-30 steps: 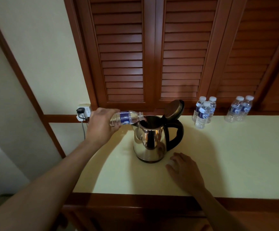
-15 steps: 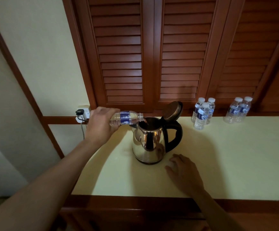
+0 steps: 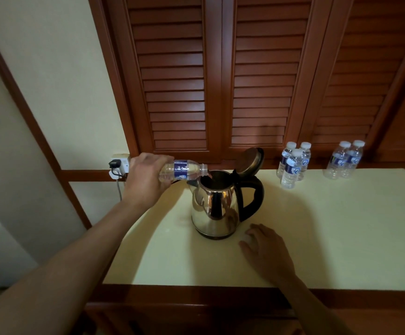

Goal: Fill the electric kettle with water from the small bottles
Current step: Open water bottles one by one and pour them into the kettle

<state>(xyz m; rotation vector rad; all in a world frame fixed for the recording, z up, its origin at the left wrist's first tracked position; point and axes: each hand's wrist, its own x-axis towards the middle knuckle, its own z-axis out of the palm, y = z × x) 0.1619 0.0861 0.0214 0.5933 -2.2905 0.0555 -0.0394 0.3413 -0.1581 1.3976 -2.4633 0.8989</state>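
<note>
**Kettle filling: first open bottle at the pour**

We list the scene as it stands.

- Electric kettle [image 3: 214, 204]: steel, upright near the middle of the pale table [image 3: 341, 238], handle to the right, lid [image 3: 248, 160] hinged up and open.
- Tipped bottle [image 3: 181, 169]: held almost level, cap off, mouth over the left rim of the kettle opening. It looks nearly drained, though we cannot make out a stream.
- Left hand [image 3: 146, 180]: fingers wrapped round the bottle's base end.
- Right hand [image 3: 266, 250]: palm down on the table just near-right of the kettle, fingers loosely spread and gripping nothing we can see.
- Trio of bottles [image 3: 292, 165]: capped and upright, far right of the kettle.
- Pair of bottles [image 3: 344, 160]: capped and upright, further right.
- Wall socket [image 3: 120, 163]: far left, with a plug in it.

We judge the task as early. One bottle is about spent and five are unopened. We cannot see the water level inside the kettle.
</note>
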